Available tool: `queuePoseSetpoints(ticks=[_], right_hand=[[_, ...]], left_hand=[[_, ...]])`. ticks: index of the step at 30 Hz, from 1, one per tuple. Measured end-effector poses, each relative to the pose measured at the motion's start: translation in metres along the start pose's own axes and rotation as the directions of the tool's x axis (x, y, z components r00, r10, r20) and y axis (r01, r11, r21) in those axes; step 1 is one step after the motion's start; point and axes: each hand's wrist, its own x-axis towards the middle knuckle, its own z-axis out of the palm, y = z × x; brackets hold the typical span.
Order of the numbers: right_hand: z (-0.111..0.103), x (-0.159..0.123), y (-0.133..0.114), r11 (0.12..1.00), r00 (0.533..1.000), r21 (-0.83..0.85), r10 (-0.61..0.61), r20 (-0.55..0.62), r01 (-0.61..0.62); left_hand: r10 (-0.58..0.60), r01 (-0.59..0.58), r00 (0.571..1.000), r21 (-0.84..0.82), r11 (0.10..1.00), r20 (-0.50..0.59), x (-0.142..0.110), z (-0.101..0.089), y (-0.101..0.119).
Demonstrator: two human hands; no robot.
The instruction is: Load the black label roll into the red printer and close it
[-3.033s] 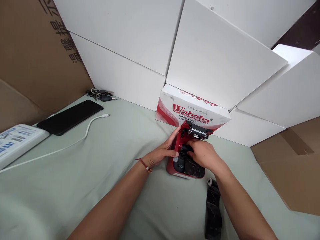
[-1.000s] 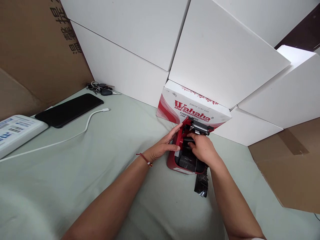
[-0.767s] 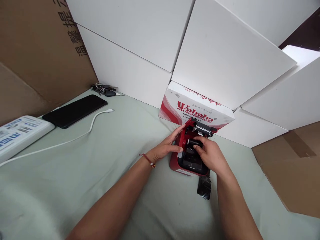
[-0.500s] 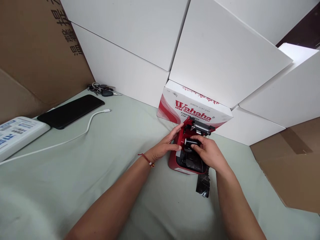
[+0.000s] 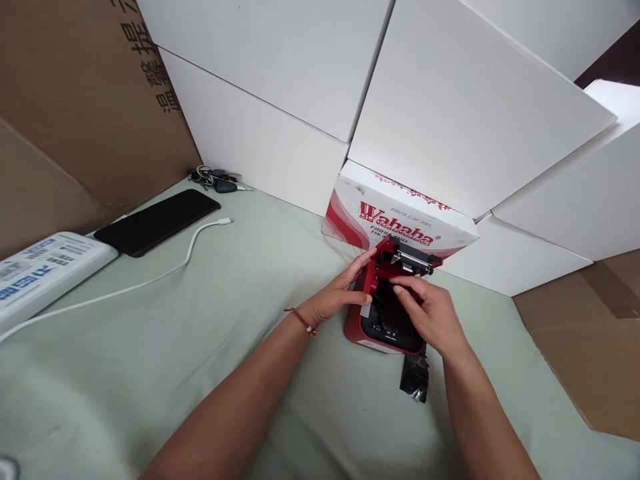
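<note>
A small red machine with a black interior, looking like a label printer (image 5: 354, 327), stands with its lid raised. My left hand (image 5: 347, 287) grips its left side, thumb on the near edge and fingers along the raised red lid (image 5: 371, 277). My right hand (image 5: 430, 307) reaches into the compartment from the right, thumb and fingertips pinched together at dark, shiny film (image 5: 393, 303). The fingers partly cover what lies there. A strip of black film (image 5: 415, 379) hangs out at the front right onto the cloth.
Behind the machine stands a white and red Wahaha carton (image 5: 400, 207) against white boxes (image 5: 280, 140). To the left lie a black phone (image 5: 157, 222), keys (image 5: 215, 179), a white cable (image 5: 187, 257) and a white power bank-like block (image 5: 55, 270). Brown cardboard (image 5: 575, 340) borders the right.
The black roll in my right fingers has gone down into the compartment and no longer shows its pale end. My left hand keeps its hold. The whole view has shifted slightly.
</note>
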Motion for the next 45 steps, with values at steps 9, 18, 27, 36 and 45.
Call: queuePoseSetpoints(ticks=[9,18,27,36,45], right_hand=[[-0.018,0.010,0.039,0.978,0.828,0.210,0.113,-0.549,0.006],[-0.013,-0.017,0.032,0.978,0.941,0.202,0.019,-0.338,0.053],[0.017,-0.061,0.054,0.943,0.909,0.143,-0.237,-0.342,0.300],[0.020,-0.060,0.044,0.961,0.923,0.194,-0.117,-0.367,0.199],[-0.003,-0.055,0.020,0.960,0.950,0.082,-0.247,-0.193,0.266]], left_hand=[[-0.008,0.008,1.000,0.011,1.000,0.001,0.000,-0.001,-0.001],[0.145,-0.150,0.977,-0.022,0.988,-0.158,0.003,0.003,0.001],[0.212,-0.160,0.949,0.222,0.962,-0.232,0.000,0.006,0.007],[0.154,-0.138,0.984,0.160,0.977,-0.094,-0.004,0.004,0.008],[-0.013,0.016,0.993,-0.026,1.000,0.117,-0.007,0.002,0.010]])
